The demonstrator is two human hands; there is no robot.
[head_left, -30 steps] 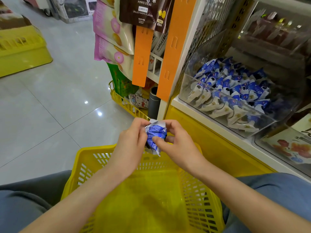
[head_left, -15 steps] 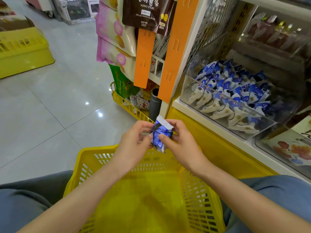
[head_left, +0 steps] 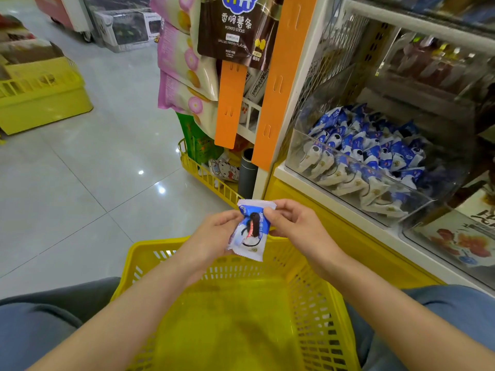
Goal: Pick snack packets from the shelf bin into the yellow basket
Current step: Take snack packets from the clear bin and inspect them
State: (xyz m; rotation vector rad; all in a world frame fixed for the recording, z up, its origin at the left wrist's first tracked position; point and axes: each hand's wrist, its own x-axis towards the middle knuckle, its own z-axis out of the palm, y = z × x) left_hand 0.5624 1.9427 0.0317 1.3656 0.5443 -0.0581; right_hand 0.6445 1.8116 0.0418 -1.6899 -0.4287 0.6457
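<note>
Both hands (head_left: 214, 236) (head_left: 297, 228) pinch one packet (head_left: 250, 231) (above the basket (head_left: 318, 311)).

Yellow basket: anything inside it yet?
The yellow basket shows only bare floor, no packets. The blue-and-white packet is held over its far rim by the left hand and right hand. Forearms hide its left side and right rim.

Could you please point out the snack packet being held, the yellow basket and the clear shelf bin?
snack packet (head_left: 250, 231): head view, middle of its printed front.
yellow basket (head_left: 155, 243): head view, far rim, left part.
shelf bin (head_left: 356, 162): head view, top edge of its clear front wall.
</note>
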